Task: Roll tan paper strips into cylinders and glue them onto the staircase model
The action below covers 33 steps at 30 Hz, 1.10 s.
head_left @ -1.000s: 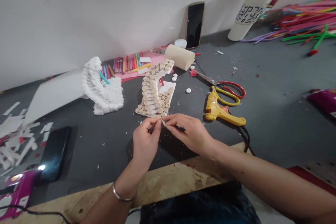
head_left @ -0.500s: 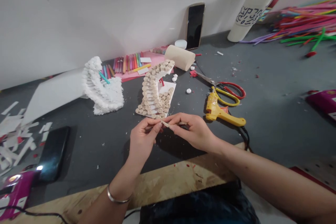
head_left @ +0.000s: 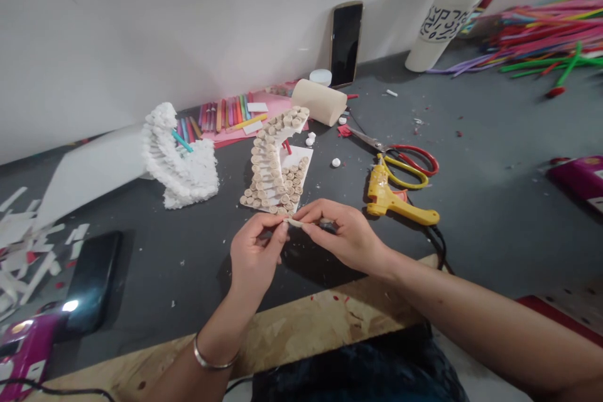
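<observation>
A small beige paper strip (head_left: pixel 295 223) stretches between my two hands at the near side of the table. My left hand (head_left: pixel 258 245) pinches one end with thumb and forefinger, and my right hand (head_left: pixel 336 232) grips the other end, its fingers curled. Just beyond them stands a curved model (head_left: pixel 271 166) covered with several beige paper coils on a white base, with a red piece inside the curve. To its left is a similar model (head_left: pixel 181 160) coated in white crumpled bits, with a teal stick across it.
A yellow glue gun (head_left: pixel 393 198) and scissors (head_left: pixel 400 160) lie to the right. Behind are a beige roll (head_left: pixel 319 102), a leaning phone (head_left: pixel 346 44), a tumbler (head_left: pixel 445 22) and pipe cleaners (head_left: pixel 551 38). Paper scraps (head_left: pixel 28 257) and a dark phone (head_left: pixel 94 279) are at left.
The strip between my fingers shows a little longer and flatter than before. My hands stay almost in place, and the whole view has shifted slightly.
</observation>
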Available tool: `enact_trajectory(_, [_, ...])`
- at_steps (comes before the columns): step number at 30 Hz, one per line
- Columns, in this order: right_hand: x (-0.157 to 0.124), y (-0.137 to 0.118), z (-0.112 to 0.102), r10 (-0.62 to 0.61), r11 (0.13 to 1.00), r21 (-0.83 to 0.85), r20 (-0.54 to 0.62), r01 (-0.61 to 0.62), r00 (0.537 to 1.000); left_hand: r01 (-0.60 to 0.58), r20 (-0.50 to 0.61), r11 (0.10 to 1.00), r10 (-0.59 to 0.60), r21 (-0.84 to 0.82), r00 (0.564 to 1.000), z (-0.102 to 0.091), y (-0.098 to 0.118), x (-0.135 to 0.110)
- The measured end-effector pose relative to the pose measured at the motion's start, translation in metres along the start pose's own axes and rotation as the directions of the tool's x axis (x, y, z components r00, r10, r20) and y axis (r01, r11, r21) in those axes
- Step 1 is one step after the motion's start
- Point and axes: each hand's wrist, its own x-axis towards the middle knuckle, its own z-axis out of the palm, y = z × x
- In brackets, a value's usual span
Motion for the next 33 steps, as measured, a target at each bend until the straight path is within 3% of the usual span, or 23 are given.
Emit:
enact_trajectory(6, [0.001,-0.002,-0.002,-0.292,0.942,-0.171,0.007,0.289,0.956,0.052,0.053,0.998,-0.051,-0.026,0.997,0.0,0.003,0.0])
enact_trajectory(13, [-0.002,0.0,0.007,-0.354,0.909,-0.226,0.03,0.351,0.935,-0.045,0.068,0.991,0.036,0.128,0.997,0.0,-0.002,0.001])
enact_trajectory(18, [-0.003,0.009,0.009,-0.26,0.932,-0.258,0.009,0.254,0.965,-0.237,0.088,0.877,0.22,0.419,0.971,0.003,-0.005,0.0])
enact_trajectory(21, [-0.003,0.008,0.009,-0.174,0.956,-0.24,0.006,0.171,0.985,-0.273,0.111,0.848,0.25,0.454,0.962,0.004,-0.006,0.0])
enact_trajectory(27, [-0.001,0.005,0.006,-0.095,0.98,-0.178,-0.036,0.087,0.995,-0.24,0.145,0.902,0.2,0.358,0.969,0.002,-0.005,-0.003])
enact_trajectory(33, [-0.001,0.004,0.003,-0.109,0.987,-0.115,-0.001,0.108,0.994,-0.059,0.124,0.982,0.037,0.181,0.992,-0.004,0.002,-0.001])
